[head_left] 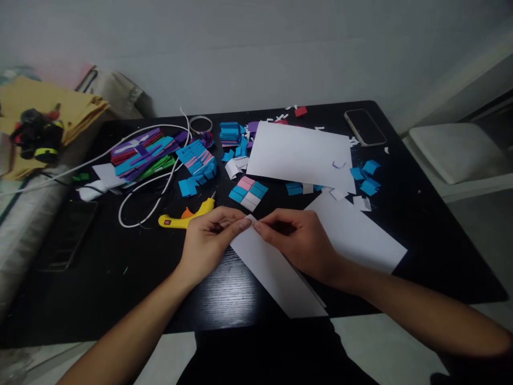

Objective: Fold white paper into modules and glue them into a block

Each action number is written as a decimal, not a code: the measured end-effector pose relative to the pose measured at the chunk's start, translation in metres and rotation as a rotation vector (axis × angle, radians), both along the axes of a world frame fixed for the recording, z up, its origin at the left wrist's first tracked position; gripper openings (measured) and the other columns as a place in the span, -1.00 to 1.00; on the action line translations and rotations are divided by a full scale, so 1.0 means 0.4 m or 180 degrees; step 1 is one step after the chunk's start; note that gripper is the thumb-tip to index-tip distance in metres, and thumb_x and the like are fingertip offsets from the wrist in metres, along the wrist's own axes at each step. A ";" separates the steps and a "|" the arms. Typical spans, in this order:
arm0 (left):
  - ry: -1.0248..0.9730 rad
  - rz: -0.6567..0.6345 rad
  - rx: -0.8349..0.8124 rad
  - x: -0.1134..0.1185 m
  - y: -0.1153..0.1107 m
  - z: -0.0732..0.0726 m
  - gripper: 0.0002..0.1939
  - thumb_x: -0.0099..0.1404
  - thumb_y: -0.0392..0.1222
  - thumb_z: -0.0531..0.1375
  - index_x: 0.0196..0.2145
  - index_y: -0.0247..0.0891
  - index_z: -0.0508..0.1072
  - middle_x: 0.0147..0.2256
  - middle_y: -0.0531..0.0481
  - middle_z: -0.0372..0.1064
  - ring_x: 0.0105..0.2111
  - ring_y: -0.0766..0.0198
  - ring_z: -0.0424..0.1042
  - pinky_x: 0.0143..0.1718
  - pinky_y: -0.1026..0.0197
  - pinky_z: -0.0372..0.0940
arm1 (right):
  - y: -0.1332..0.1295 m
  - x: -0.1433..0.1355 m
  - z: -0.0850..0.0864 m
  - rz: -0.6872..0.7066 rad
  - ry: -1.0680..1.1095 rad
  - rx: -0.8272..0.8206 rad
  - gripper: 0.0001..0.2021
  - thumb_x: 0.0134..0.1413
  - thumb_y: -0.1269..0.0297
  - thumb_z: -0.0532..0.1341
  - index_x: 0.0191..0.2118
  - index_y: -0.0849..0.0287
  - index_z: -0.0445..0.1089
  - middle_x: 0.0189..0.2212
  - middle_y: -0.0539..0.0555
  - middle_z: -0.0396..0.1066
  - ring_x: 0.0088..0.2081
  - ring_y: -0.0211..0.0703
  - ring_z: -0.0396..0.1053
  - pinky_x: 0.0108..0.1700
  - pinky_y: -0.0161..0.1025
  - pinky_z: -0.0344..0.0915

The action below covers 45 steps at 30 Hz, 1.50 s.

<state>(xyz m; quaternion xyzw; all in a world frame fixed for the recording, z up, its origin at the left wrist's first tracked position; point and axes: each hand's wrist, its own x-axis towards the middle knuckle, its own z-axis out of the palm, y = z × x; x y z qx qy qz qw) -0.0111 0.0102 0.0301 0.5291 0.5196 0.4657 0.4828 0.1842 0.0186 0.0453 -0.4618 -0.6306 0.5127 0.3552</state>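
A folded white sheet [276,272] slants over the black table, its far corner pinched between my two hands. My left hand [212,235] holds that corner from the left with thumb and fingers. From the right, my right hand [300,235] grips the same end, thumb and forefinger together. Just beyond the fingertips lies a small woven square [248,193] of pink, blue and white strips. A yellow glue gun [188,214] rests beside my left hand. Another white sheet [356,235] lies partly behind my right hand.
Behind, a large white sheet [300,155] covers paper scraps. Coloured strips [144,152] and blue folded pieces [198,160] lie at the left, near a looping white cable [120,214]. One phone [365,127] is at the back right; a dark phone-like slab [68,235] is at the left.
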 end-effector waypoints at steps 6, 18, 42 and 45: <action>0.0042 0.0004 -0.0029 0.000 -0.002 -0.007 -0.97 0.24 -0.24 0.38 -0.37 -0.21 0.64 -0.52 0.11 0.54 -0.55 0.47 0.44 -0.51 0.48 0.31 | -0.001 -0.001 -0.013 -0.0005 -0.0058 -0.0057 -0.81 0.23 0.19 0.33 -0.31 0.20 0.61 -0.42 0.02 0.58 -0.39 -0.21 0.47 -0.35 -0.29 0.34; 0.0292 0.0021 -0.0099 -0.007 0.001 -0.027 -0.90 0.28 -0.16 0.36 -0.36 -0.22 0.61 -0.51 0.10 0.48 -0.55 0.43 0.36 -0.53 0.41 0.23 | 0.001 -0.005 -0.029 0.0196 -0.0284 -0.0146 -0.78 0.25 0.15 0.31 -0.33 0.19 0.57 -0.45 -0.02 0.55 -0.42 -0.28 0.43 -0.37 -0.33 0.29; 0.0060 -0.0583 -0.0602 -0.010 0.005 -0.047 -0.77 0.17 -0.09 0.45 -0.29 -0.24 0.58 -0.44 0.04 0.55 -0.47 0.31 0.49 -0.46 0.31 0.34 | -0.001 0.017 -0.066 0.0396 -0.0024 -0.1220 -0.74 0.08 0.09 0.44 -0.33 0.22 0.58 -0.42 0.02 0.57 -0.39 -0.23 0.46 -0.39 -0.32 0.27; 0.0115 -0.0380 -0.0509 -0.016 0.012 -0.048 -0.75 0.14 -0.10 0.46 -0.26 -0.24 0.59 -0.49 0.09 0.50 -0.50 0.34 0.45 -0.50 0.34 0.31 | -0.003 0.028 -0.067 0.0475 0.0022 -0.1340 -0.75 0.06 0.11 0.45 -0.28 0.21 0.59 -0.35 0.04 0.61 -0.34 -0.18 0.51 -0.33 -0.29 0.34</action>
